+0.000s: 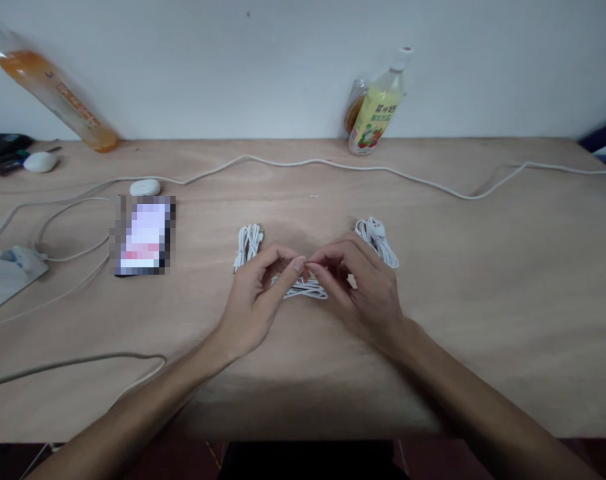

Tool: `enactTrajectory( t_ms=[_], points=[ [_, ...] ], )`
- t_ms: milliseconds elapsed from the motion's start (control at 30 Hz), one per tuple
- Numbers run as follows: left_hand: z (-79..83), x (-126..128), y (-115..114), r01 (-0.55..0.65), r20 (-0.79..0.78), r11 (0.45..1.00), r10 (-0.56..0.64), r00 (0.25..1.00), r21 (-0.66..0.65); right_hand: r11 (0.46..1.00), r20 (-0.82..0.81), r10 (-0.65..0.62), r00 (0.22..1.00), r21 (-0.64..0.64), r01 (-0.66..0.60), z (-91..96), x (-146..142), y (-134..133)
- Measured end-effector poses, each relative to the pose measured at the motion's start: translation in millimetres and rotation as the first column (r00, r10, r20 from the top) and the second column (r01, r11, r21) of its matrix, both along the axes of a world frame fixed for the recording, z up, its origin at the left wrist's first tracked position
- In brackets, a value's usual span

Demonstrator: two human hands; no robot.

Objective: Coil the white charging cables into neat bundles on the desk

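Observation:
My left hand (263, 288) and my right hand (361, 283) meet at the middle of the table, fingertips pinched close together. Whatever lies between the fingertips is too small to make out. Just below them, partly hidden by the fingers, a white cable bundle (307, 289) rests on the wood. Beyond my left hand is a second coiled white cable (249, 241), folded upright with a plug end showing. A third coiled white cable (377, 240) sits past my right hand, partly covered by it.
A long white cord (283, 164) crosses the table (483, 300). At left are a phone (145, 237), a white case (145, 187) and a power strip (13, 273). An orange drink bottle (57, 97) and a yellow-labelled bottle (377, 110) stand by the wall.

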State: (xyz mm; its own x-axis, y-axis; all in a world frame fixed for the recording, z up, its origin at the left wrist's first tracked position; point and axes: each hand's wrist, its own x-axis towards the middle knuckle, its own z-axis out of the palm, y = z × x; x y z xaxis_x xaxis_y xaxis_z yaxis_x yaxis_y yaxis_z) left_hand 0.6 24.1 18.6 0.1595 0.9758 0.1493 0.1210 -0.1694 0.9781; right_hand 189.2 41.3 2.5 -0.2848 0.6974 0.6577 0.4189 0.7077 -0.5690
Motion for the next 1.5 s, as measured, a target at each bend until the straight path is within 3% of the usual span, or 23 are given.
enactTrajectory(
  t_ms=[300, 400, 467, 533, 667, 900, 1000, 1100, 1300, 1500],
  points=[
    [-2.0, 0.7, -1.5, 0.003, 0.021, 0.999, -0.004, 1.0, 0.043, 1.0, 0.044, 0.004, 0.999, 0.029, -0.005, 1.5, -1.3, -1.2],
    [-3.1, 0.4, -3.5, -0.02, -0.024, 0.998, 0.021, 1.0, 0.054, 0.999, 0.024, 0.006, 1.0, -0.044, -0.005, 4.4, -2.1, -3.5],
    [-4.2, -0.2, -4.3, -0.025, -0.059, 0.997, 0.029, 0.998, 0.072, 0.985, -0.036, 0.005, 0.999, -0.173, -0.012, 7.1, -3.3, -5.5],
    [-5.5, -0.7, -4.7, -0.017, -0.089, 0.994, 0.027, 0.996, 0.112, 0.937, -0.143, -0.011, 0.99, -0.348, -0.04, 10.5, -5.2, -7.1],
    [-8.8, -0.6, -5.6, -0.009, -0.167, 0.975, 0.047, 0.985, 0.221, 0.772, -0.329, -0.061, 0.942, -0.614, -0.165, 17.6, -9.1, -8.2],
    [-13.8, 1.8, -8.0, 0.008, -0.315, 0.871, 0.169, 0.934, 0.491, 0.555, -0.466, -0.155, 0.871, -0.77, -0.313, 18.9, -13.9, -11.7],
    [-14.0, 1.4, -5.9, 0.034, -0.35, 0.842, 0.187, 0.918, 0.539, 0.459, -0.503, -0.198, 0.841, -0.806, -0.373, 18.8, -14.6, -12.2],
    [-12.5, 0.1, -3.9, -0.013, -0.339, 0.858, 0.217, 0.916, 0.513, 0.464, -0.512, -0.192, 0.837, -0.799, -0.382, 20.3, -14.2, -10.5],
    [-9.8, -0.8, -3.4, -0.053, -0.291, 0.895, 0.2, 0.936, 0.443, 0.591, -0.503, -0.166, 0.848, -0.739, -0.323, 22.5, -13.9, -9.4],
    [-10.6, -0.4, -4.2, -0.043, -0.288, 0.885, 0.196, 0.937, 0.463, 0.542, -0.542, -0.187, 0.82, -0.753, -0.374, 22.5, -14.8, -10.3]
  ],
)
